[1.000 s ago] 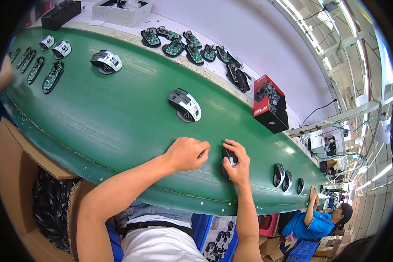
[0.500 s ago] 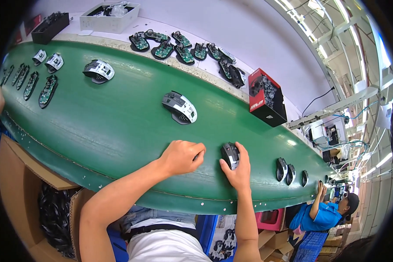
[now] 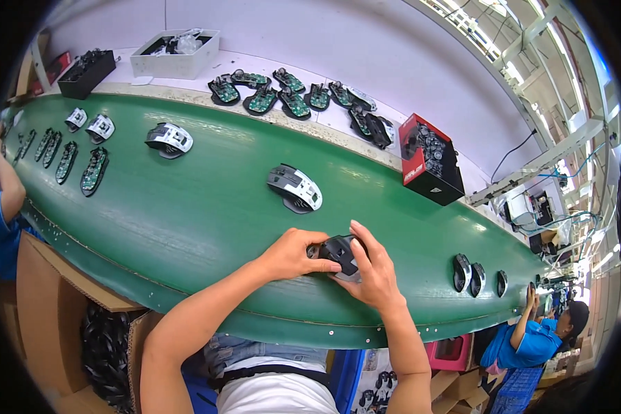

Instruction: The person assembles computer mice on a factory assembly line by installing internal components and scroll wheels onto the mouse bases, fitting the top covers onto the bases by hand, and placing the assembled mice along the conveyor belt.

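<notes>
A black and grey computer mouse [image 3: 339, 252] is held between my two hands above the green belt. My left hand [image 3: 290, 255] is closed at its left end, the thumb lying along the near side. Something small and dark shows between the left fingers, too hidden to name. My right hand [image 3: 374, 272] wraps the mouse from the right, fingers over the far side and thumb beneath. Just beyond my hands lies a white and grey mouse shell [image 3: 294, 188] on the belt.
Another white mouse shell [image 3: 169, 140] and green circuit boards [image 3: 94, 171] lie leftward on the belt [image 3: 214, 207]. Dark mice [image 3: 461, 273] sit to the right. A red and black parts box [image 3: 431, 159] stands on the ledge. Co-workers [image 3: 531, 338] are at both sides.
My left hand has moved right to meet the mouse, while the right hand has drawn it slightly left and turned it. Both hands now hold it. The whole view has shifted a little.
</notes>
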A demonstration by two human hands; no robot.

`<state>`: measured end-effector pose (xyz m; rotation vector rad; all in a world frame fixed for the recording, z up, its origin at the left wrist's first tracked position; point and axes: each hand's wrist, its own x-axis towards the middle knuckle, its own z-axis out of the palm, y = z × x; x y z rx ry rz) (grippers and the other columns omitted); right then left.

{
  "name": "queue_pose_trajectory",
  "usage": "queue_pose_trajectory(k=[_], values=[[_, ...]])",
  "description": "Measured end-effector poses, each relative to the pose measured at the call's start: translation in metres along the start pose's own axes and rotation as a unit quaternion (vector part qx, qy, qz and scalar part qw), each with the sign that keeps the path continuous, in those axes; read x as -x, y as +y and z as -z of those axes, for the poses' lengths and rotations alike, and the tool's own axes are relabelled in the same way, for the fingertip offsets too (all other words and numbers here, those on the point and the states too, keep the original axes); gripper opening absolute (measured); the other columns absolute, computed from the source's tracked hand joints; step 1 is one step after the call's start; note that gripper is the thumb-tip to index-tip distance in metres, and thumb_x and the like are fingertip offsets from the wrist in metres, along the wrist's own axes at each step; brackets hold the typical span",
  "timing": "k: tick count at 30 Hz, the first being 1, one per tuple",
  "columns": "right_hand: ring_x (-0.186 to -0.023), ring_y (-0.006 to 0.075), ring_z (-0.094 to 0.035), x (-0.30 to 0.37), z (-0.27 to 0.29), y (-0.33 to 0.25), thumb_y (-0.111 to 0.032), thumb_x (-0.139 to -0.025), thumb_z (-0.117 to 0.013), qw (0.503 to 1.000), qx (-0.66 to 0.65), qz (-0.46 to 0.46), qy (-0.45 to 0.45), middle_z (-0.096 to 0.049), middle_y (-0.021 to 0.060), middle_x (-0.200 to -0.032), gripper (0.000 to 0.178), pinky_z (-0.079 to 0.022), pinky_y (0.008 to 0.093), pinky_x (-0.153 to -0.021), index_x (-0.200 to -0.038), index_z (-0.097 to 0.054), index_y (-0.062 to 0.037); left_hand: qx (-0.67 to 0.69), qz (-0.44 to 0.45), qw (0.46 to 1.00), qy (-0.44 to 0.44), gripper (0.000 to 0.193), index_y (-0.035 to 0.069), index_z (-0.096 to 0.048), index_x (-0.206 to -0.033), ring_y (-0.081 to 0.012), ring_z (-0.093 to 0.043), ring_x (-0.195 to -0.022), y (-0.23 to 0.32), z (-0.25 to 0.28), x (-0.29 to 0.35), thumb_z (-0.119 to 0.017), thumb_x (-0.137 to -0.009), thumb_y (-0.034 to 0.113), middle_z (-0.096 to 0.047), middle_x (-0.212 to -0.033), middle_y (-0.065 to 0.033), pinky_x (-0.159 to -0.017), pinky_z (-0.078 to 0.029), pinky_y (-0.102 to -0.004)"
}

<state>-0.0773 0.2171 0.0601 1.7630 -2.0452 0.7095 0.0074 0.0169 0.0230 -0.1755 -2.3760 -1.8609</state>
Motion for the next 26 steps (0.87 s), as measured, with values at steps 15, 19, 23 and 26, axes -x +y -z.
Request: queue_pose_trajectory(k=[15, 19, 23, 26], values=[[-0.099, 0.025, -0.066, 0.021, 0.007, 0.029, -0.01, -0.062, -0.087, 0.934, -0.291, -0.209, -0.011, -0.071, 0.0093, -0.105, 0.047, -0.051, 0.0347, -0.089, -0.106, -0.07, -0.0048, -0.184, -0.148, 0.971, 0.04, 0.049, 0.015, -0.069, -0.113, -0.0193, -0.061, -0.057, 0.004, -0.002, 0.002, -0.081, -0.072, 0.039, -0.066, -0.071, -0.0052, -0.052, -0.049, -0.032], [-0.088, 0.0242, -0.067, 0.019, 0.006, 0.023, -0.015, -0.06, -0.088, 0.976, -0.159, -0.145, 0.015, -0.072, 0.0064, -0.101, 0.045, -0.053, 0.0342, -0.078, -0.102, -0.073, -0.0077, -0.242, -0.16, 0.955, 0.064, 0.049, 0.017, -0.071, -0.113, -0.0199, -0.061, -0.055, 0.001, -0.002, 0.003, -0.08, -0.072, 0.043, -0.064, -0.067, -0.0042, -0.05, -0.049, -0.0322], [-0.082, 0.0222, -0.066, 0.02, 0.009, 0.017, -0.017, -0.059, -0.089, 0.983, -0.131, -0.126, 0.025, -0.072, 0.0043, -0.099, 0.045, -0.051, 0.0327, -0.072, -0.101, -0.073, -0.0098, -0.281, -0.2, 0.936, 0.075, 0.05, 0.014, -0.073, -0.109, -0.0172, -0.056, -0.051, 0.004, -0.007, 0.004, -0.083, -0.068, 0.04, -0.059, -0.06, -0.0017, -0.047, -0.045, -0.0301], [-0.082, 0.0218, -0.066, 0.02, 0.01, 0.016, -0.018, -0.06, -0.088, 0.984, -0.114, -0.133, 0.012, -0.072, 0.0046, -0.1, 0.045, -0.05, 0.0324, -0.072, -0.102, -0.073, -0.0108, -0.3, -0.2, 0.927, 0.098, 0.05, 0.014, -0.072, -0.111, -0.0188, -0.056, -0.05, 0.002, -0.011, 0.005, -0.082, -0.069, 0.041, -0.057, -0.059, -0.0022, -0.047, -0.046, -0.0306]])
